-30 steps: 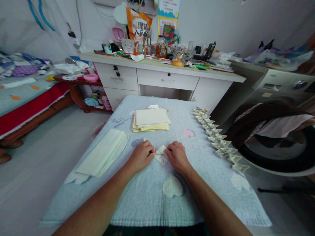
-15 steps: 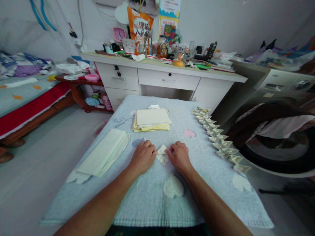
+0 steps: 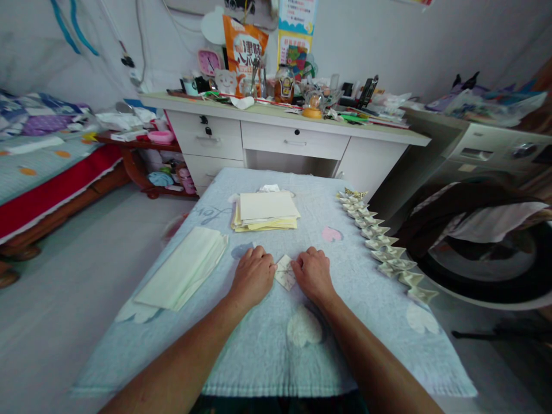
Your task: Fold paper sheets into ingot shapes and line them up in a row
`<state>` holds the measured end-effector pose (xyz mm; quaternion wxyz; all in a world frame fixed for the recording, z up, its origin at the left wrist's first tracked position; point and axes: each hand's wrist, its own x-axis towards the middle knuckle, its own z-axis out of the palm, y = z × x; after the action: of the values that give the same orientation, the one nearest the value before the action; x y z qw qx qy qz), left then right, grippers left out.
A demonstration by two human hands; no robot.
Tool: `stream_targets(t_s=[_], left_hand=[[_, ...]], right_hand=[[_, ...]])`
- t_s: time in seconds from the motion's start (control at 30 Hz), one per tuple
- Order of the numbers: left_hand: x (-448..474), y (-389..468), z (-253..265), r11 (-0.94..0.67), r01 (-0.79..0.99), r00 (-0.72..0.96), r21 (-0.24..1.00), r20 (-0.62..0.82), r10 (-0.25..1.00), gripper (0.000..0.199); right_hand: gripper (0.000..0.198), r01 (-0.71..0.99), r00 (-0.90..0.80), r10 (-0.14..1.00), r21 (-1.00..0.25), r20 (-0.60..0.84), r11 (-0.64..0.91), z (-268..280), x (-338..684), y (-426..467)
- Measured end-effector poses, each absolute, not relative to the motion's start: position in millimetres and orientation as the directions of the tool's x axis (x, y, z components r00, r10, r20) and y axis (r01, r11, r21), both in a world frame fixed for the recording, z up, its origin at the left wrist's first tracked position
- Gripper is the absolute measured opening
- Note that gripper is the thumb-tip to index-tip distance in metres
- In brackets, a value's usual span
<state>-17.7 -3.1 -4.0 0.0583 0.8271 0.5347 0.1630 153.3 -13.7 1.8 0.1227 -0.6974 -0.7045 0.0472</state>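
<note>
The folded paper [image 3: 285,273] lies on the worktop [image 3: 241,356] in front of the paper stack [image 3: 268,206]. Left hand [image 3: 254,273] and right hand [image 3: 314,271] touch its opposite corners, fingers curled; whether they pinch it, I cannot tell.

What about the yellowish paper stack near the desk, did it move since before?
No. The yellowish paper stack lies in the same spot, left of and slightly beyond the pink heart on the blue cloth.
</note>
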Motion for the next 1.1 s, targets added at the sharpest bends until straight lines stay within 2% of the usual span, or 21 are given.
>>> stream_targets(t_s=[0.37,0.5,0.57,0.63,0.77,1.1], left_hand=[[-14.1,-5.5,-3.2,-0.390,0.889,0.343,0.238,0.217,0.914,0.017],[-15.8,-4.4,-4.8,-0.399,0.875,0.335,0.274,0.252,0.908,0.010],[-17.6,-2.9,-5.5,-0.441,0.837,0.359,0.323,0.283,0.889,0.011],[-19.2,-0.9,-6.3,-0.522,0.769,0.420,0.370,0.323,0.848,0.020],[-19.2,2.1,-8.9,-0.660,0.643,0.559,0.390,0.351,0.752,0.027],[-18.3,4.0,-9.6,-0.666,0.627,0.607,0.404,0.282,0.743,0.024]], right_hand=[[0.025,0.978,0.020,0.995,-0.207,0.102,0.001,2.2,150.6,-14.2],[0.025,0.979,0.019,0.996,-0.202,0.091,0.000,2.5,150.7,-13.9],[0.025,0.979,0.017,0.995,-0.202,0.096,0.003,2.5,150.7,-14.0],[0.025,0.980,0.014,0.995,-0.201,0.103,0.007,2.6,150.8,-14.4],[0.026,0.980,0.014,0.995,-0.200,0.100,0.006,3.0,150.1,-15.0],[0.022,0.953,-0.029,0.996,-0.299,0.079,0.052,2.2,166.3,-13.1]])
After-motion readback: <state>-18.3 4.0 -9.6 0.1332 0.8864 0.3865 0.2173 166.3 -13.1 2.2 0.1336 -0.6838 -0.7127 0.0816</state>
